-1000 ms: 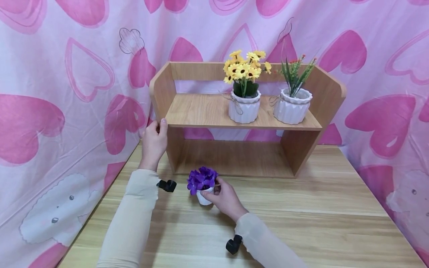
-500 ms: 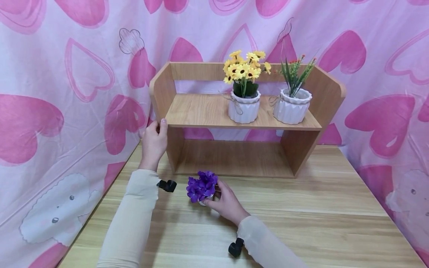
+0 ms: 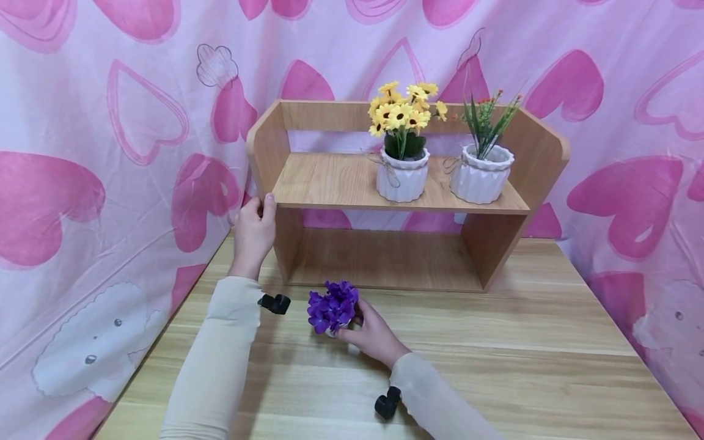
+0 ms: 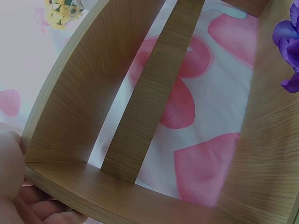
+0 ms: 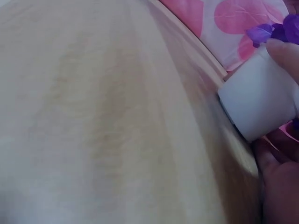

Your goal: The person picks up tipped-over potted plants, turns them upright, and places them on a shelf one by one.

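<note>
My left hand (image 3: 254, 235) grips the left side panel of a two-tier wooden shelf (image 3: 324, 183), thumb on the front edge. In the left wrist view, its fingers (image 4: 44, 207) curl around behind that panel. My right hand (image 3: 376, 335) holds a small white flowerpot (image 5: 261, 95) with purple flowers (image 3: 332, 307), just in front of the shelf. The pot tilts so the blossoms face the head camera and hide most of it. In the right wrist view the thumb lies on the pot's upper side, with fingers beneath.
On the upper board stand a white pot of yellow daisies (image 3: 403, 177) and, to its right, a white pot with green grass leaves and small red flowers (image 3: 480, 177). Behind the wooden table (image 3: 495, 360) hangs a pink heart-patterned curtain (image 3: 148, 201).
The purple-flowered pot has tipped toward the head camera and come slightly nearer, with the right hand shifting along. The left hand keeps its grip on the shelf.
</note>
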The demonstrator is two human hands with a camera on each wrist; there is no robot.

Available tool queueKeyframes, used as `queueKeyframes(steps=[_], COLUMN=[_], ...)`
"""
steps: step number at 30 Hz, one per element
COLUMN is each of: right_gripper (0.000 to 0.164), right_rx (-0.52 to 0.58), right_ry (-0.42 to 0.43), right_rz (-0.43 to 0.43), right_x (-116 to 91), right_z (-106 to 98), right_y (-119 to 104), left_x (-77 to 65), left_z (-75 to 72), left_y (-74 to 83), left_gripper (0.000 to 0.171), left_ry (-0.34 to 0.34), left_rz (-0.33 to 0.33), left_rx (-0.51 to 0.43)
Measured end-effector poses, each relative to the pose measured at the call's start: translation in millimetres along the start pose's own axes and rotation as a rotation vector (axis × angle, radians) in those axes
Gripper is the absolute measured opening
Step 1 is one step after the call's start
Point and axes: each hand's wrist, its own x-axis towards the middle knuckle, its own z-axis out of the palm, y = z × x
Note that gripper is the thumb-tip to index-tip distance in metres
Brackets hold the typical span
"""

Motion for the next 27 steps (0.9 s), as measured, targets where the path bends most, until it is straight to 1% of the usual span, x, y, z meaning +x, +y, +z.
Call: queueKeyframes(steps=[4, 9, 15, 17, 21, 23, 27], right_gripper=[0.086, 0.084, 0.082, 0.081, 0.074, 0.072, 0.073], right_rx=[-0.004, -0.008, -0.051, -0.069, -0.081, -0.065, -0.035], right_ry=[-0.019, -0.024, 0.010, 0.027, 0.064, 0.081, 0.126], right_rz=[0.019, 0.007, 0.014, -0.001, -0.039, -0.056, -0.095], right_x=[4, 6, 2, 0, -3, -4, -2], right_z=[-1, 0, 0, -1, -7, -12, -19], right_y=[-2, -2, -1, -4, -16, -25, -47], left_x=[0.4, 0.4, -0.1, -0.3, -0.2, 0.3, 1.7], left_z=[0.1, 0.1, 0.7, 0.8, 0.1, -0.1, -0.4], left_y=[-0.4, -1.3, -1.4, -1.6, -1.9, -2.1, -2.3], left_gripper=[0.057, 0.057, 0.057, 0.057, 0.058, 0.058, 0.058], left_ry=[0.005, 0.012, 0.015, 0.013, 0.016, 0.018, 0.024], left_rz=[0.008, 0.009, 0.014, 0.013, 0.013, 0.015, 0.023], left_rx=[0.010, 0.018, 0.021, 0.021, 0.028, 0.030, 0.029])
